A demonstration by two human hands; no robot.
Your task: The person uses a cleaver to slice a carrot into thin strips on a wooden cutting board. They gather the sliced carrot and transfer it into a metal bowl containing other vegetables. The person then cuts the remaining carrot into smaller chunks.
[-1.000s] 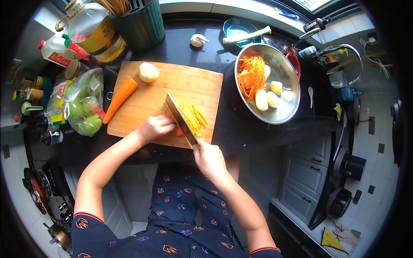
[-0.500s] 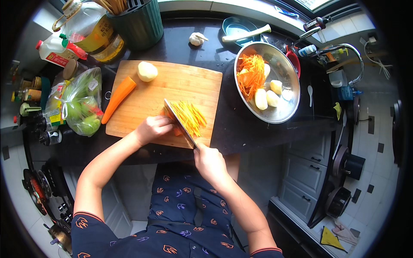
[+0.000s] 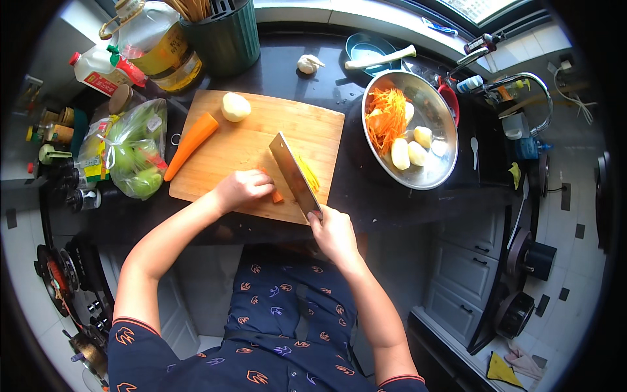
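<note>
In the head view, the wooden cutting board (image 3: 287, 117) lies on the dark counter (image 3: 281, 46), left of the centre of the frame. Near the middle, the left hand (image 3: 245, 188) has its fingers bent and close together over a short carrot piece (image 3: 277, 196), whose orange edge shows beside the fingertips. It seems to steady this piece against the board, but how firmly it presses I cannot tell. Just right of the middle, the right hand (image 3: 335, 233) is closed around the lower end of a broad knife (image 3: 294, 175). The blade stands slanted, apart from the carrot piece, and whether its edge touches the board I cannot tell. Thin carrot strips (image 3: 309, 175) lie at the right side of the blade, which partly hides them.

A larger carrot (image 3: 192, 145) rests at the left edge of the board, and a peeled potato (image 3: 236, 107) stands near its top edge. In the upper right, a metal bowl (image 3: 439, 117) contains orange shreds (image 3: 386, 119) and pale peeled potatoes (image 3: 417, 154).

I judge that the step in hand is the cutting of carrot into fine strips, in a pause between two strokes. Another stroke would call for the blade to come back close beside the carrot piece, with the left fingertips tucked behind the cutting line.
</note>
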